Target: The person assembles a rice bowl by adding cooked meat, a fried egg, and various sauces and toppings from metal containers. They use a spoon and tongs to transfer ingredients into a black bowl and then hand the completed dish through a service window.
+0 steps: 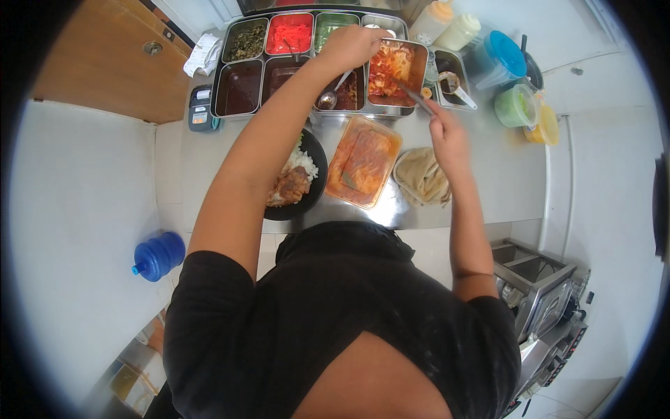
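Note:
My left hand (352,47) is closed at the upper left rim of a tilted steel pan (421,63). Inside lies red-sauced food that looks like kimchi (389,66). From the right, my right hand (450,138) grips a slim metal utensil (414,96), whose far end dips into that food; its exact kind is unclear. Below the pan, a clear plastic container (339,183) holds more red-sauced food. To its left, partly hidden by my left forearm, is a black bowl (319,150) of rice and browned meat. A folded beige cloth (423,176) lies near my right wrist.
Steel compartments with greens (248,42), red shreds (290,35) and dark sauces (241,87) line the back. A ladle (328,99) and a white-handled scoop (462,96) rest in them. Squeeze bottles (459,31), a blue-lidded jug (497,59) and tubs (516,106) stand right.

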`<state>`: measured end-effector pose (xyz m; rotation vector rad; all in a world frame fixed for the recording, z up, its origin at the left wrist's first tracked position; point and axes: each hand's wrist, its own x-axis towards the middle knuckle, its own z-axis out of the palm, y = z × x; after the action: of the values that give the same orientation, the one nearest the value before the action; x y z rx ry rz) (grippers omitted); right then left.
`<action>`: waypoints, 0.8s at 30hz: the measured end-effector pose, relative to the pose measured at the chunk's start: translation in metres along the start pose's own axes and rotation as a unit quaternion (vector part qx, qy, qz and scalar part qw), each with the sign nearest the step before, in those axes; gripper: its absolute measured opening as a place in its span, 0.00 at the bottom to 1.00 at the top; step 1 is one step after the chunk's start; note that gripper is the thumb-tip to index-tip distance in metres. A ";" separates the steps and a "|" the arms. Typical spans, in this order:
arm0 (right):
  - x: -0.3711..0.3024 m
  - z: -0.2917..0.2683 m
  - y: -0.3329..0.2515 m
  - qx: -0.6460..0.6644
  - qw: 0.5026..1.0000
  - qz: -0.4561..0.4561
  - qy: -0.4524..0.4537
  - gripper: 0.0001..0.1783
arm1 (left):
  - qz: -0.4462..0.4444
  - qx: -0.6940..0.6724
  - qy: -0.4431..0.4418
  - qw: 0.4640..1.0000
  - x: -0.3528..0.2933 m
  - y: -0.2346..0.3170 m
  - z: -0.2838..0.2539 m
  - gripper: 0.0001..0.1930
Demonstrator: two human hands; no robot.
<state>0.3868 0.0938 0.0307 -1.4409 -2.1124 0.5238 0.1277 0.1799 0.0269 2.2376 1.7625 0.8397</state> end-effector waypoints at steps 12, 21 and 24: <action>-0.018 0.000 -0.069 -0.118 0.970 -0.197 -0.077 0.25 | -0.077 -0.143 -0.059 0.985 -0.047 0.013 -0.070 0.18; -0.049 -0.004 -0.103 -0.009 0.965 -0.215 -0.148 0.26 | -0.096 -0.013 0.023 0.995 -0.149 0.000 -0.115 0.16; -0.058 0.005 -0.113 0.012 0.953 -0.263 -0.153 0.24 | -0.104 0.045 0.070 0.991 -0.180 0.004 -0.122 0.15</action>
<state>0.3180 -0.0006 0.0807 -0.7584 -2.5941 0.5801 0.0416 -0.0147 0.0715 2.0449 2.0922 0.9077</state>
